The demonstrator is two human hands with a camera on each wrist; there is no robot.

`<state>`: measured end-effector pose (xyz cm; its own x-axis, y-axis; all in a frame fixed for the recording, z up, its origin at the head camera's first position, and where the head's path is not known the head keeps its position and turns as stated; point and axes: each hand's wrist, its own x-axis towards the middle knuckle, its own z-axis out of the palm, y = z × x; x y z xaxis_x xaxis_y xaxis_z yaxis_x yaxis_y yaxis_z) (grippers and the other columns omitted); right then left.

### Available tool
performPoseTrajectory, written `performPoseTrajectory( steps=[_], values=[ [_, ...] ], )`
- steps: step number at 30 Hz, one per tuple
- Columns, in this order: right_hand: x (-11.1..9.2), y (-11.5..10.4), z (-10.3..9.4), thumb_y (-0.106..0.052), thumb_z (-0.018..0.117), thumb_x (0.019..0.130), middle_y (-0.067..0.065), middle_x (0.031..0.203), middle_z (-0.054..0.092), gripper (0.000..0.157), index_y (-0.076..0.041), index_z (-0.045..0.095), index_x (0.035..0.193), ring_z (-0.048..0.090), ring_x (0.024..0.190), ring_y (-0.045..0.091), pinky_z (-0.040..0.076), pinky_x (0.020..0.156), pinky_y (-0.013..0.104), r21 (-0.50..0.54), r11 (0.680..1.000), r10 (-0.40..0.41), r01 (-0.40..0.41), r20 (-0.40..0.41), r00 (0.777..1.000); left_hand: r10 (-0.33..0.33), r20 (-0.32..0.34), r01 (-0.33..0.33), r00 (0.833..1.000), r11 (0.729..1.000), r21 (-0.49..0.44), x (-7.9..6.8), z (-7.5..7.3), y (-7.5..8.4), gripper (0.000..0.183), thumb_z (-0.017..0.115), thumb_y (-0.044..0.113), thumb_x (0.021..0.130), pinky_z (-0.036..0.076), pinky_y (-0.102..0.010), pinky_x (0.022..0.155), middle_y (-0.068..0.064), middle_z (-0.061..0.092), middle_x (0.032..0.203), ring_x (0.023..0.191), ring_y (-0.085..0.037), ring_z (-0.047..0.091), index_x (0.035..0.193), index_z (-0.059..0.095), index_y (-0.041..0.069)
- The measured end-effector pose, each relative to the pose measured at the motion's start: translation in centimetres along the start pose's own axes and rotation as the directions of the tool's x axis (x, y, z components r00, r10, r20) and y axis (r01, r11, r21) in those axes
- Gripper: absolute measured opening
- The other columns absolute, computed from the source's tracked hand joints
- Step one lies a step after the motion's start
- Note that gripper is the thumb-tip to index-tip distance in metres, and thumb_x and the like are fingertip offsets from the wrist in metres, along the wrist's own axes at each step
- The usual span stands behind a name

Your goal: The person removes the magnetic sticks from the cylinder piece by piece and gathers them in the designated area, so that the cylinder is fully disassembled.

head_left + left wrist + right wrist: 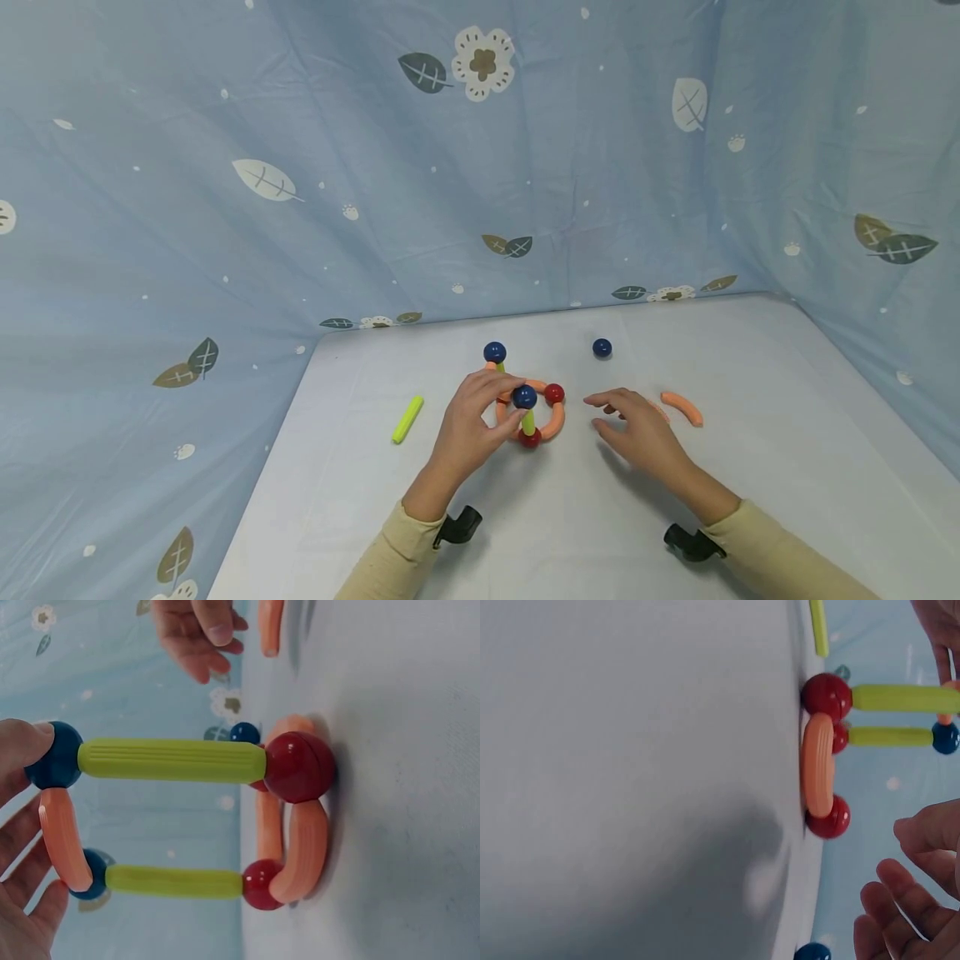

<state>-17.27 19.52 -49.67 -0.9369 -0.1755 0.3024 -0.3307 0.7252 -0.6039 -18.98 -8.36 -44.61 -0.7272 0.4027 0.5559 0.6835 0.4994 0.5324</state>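
A construction of balls and rods stands on the table. Its base is a ring of orange curved rods (557, 422) and red balls (554, 393). Two upright lime-green rods (172, 760) rise from red balls and carry blue balls on top, the near one (525, 397) and the far one (495, 352). An orange curved rod (64, 836) spans between these blue balls. My left hand (468, 412) pinches the near blue ball, its thumb on one side. To the right of the ring hovers my right hand (641, 429), fingers loosely bent and holding nothing.
A loose lime-green rod (407, 419) lies left of the construction. One loose blue ball (602, 348) sits toward the back. An orange curved rod (682, 408) lies beyond the right hand, beside another partly hidden one (660, 411). A blue patterned curtain (585, 167) backs the table.
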Motion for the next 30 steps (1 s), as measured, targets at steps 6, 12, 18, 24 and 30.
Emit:
performPoseTrajectory(
  steps=[6, 12, 18, 24, 30],
  values=[
    [0.1, -1.0, 0.2, -0.010, 0.078, 0.089, 0.001, 0.117, 0.069, 0.034, -0.013, 0.070, 0.123, 0.065, 0.099, 0.020, 0.059, 0.083, 0.042, 0.011, 0.999, -0.045, 0.045, -0.002, 0.999, 0.023, -0.011, -0.023, 1.000, 1.000, 0.010, -0.2, 0.0, -0.4, 0.040, 0.082, 0.020, 0.089, 0.044, -0.043, 0.110, 0.007, 0.066, 0.127, 0.128, -0.016, 0.052, 0.127, 0.070, 0.015],
    [0.3, -1.9, 0.2, -0.010, 0.078, 0.090, 0.001, 0.118, 0.069, 0.036, -0.012, 0.069, 0.124, 0.066, 0.099, 0.020, 0.059, 0.081, 0.043, 0.023, 0.997, -0.077, 0.078, -0.021, 0.997, 0.011, -0.028, -0.011, 1.000, 1.000, 0.022, -0.4, -0.3, -0.8, 0.044, 0.083, 0.019, 0.087, 0.044, -0.045, 0.110, 0.005, 0.064, 0.130, 0.131, -0.018, 0.050, 0.128, 0.069, 0.017],
    [0.7, -2.8, 0.2, -0.011, 0.077, 0.091, 0.000, 0.118, 0.068, 0.036, -0.013, 0.068, 0.126, 0.066, 0.100, 0.017, 0.059, 0.081, 0.040, 0.058, 0.994, -0.094, 0.095, -0.023, 0.995, -0.023, -0.047, 0.024, 0.999, 1.000, 0.017, -0.4, -0.6, -1.0, 0.042, 0.082, 0.016, 0.088, 0.043, -0.044, 0.111, 0.004, 0.062, 0.133, 0.132, -0.016, 0.048, 0.127, 0.070, 0.015],
    [1.2, -3.8, 0.5, -0.010, 0.077, 0.091, 0.001, 0.119, 0.068, 0.037, -0.011, 0.068, 0.127, 0.066, 0.100, 0.018, 0.059, 0.081, 0.040, 0.111, 0.985, -0.126, 0.130, -0.046, 0.991, -0.025, -0.063, 0.026, 0.998, 0.999, 0.020, -0.5, -0.7, -1.5, 0.037, 0.079, 0.015, 0.090, 0.044, -0.044, 0.110, 0.001, 0.061, 0.136, 0.132, -0.017, 0.049, 0.126, 0.070, 0.013],
    [1.7, -4.8, 0.6, -0.020, 0.075, 0.094, 0.000, 0.119, 0.068, 0.035, -0.011, 0.067, 0.128, 0.066, 0.101, 0.019, 0.059, 0.084, 0.039, 0.177, 0.972, -0.145, 0.152, -0.051, 0.988, -0.049, -0.068, 0.051, 0.996, 0.998, 0.024, -0.6, -0.6, -1.8, 0.031, 0.078, 0.016, 0.091, 0.046, -0.045, 0.108, 0.002, 0.058, 0.138, 0.131, -0.017, 0.049, 0.122, 0.073, 0.015]
  ],
)
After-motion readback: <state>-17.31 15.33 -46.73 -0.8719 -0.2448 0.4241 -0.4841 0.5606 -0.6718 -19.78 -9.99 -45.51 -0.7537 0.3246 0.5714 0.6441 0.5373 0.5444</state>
